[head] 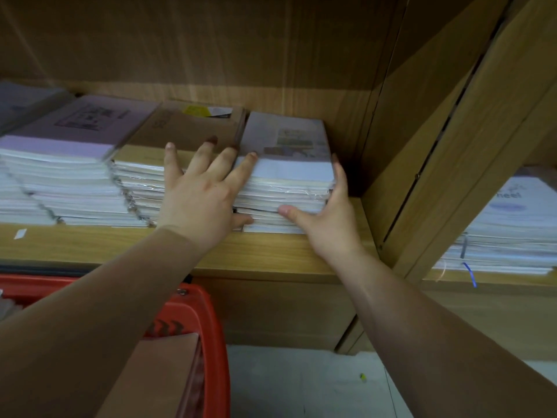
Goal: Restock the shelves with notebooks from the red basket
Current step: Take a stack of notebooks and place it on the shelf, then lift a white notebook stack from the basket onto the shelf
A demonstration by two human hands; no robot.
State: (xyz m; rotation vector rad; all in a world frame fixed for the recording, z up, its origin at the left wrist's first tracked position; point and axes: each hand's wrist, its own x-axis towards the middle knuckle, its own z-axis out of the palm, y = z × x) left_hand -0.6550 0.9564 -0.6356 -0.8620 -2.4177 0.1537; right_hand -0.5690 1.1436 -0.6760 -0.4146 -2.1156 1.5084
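Wooden shelving, one bay, back panel bare: you are facing a shelf (pixel 271 257) that is carrying stacks side by side. Item, twelve o'clock: the pale-blue notebook stack (pixel 289 170), sitting just beside the upright panel (pixel 401 152); you appear to be squaring it. Your left hand (pixel 199 194) is lying flat with fingers spread and straight, gripping nothing. It is bearing on the stack's left edge and partly on the brown-covered stack (pixel 187 131) at eleven o'clock, with the thumb pressing the front. Your right hand (pixel 331 227) is likewise unclenched, fingers running straight along the stack's right side and thumb pushing on the front edges. Judged purpose: bracketing from both sides so the film-wrapped copies line up flush. Item, ten o'clock: lilac stack (pixel 69 140), its far-left neighbours being cut off by the frame. Item, seven o'clock: the red basket (pixel 214 327), holding at least one brown notebook (pixel 156 375); your forearm is hiding the rest, so its stock is not countable. Item, three o'clock: another stack (pixel 509 224) in the next bay, its printing too blurred for reading.
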